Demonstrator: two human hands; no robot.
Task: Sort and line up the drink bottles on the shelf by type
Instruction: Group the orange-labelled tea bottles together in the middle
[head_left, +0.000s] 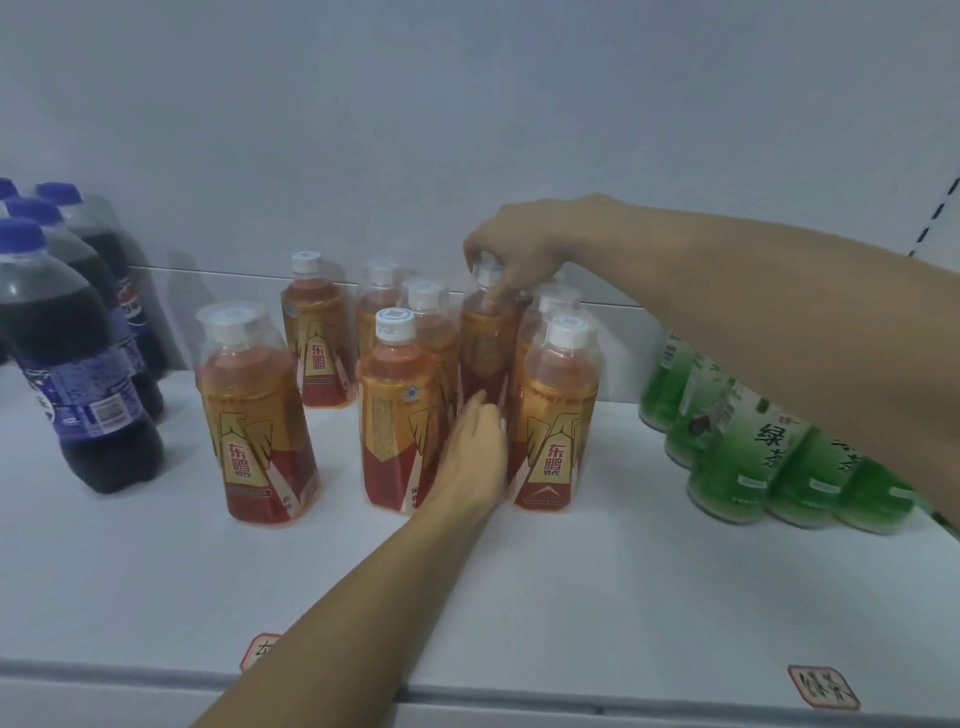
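Several orange energy-drink bottles with white caps stand in the middle of the white shelf (571, 597). My right hand (519, 249) grips the neck and cap of one orange bottle (485, 343) in the middle of that group. My left hand (475, 452) reaches between the front bottles, fingers straight, touching the lower part of that same bottle. One orange bottle (254, 415) stands apart at the front left, another (317, 332) further back. Dark cola bottles (78, 364) with blue caps stand at the left. Green tea bottles (769, 457) stand at the right, partly behind my right forearm.
A white back wall closes the shelf. Two small red-framed labels, a left label (260, 652) and a right label (823, 693), are stuck near the shelf's front edge. A perforated upright (935, 218) shows at the far right. Bare shelf surface lies in front of the bottles.
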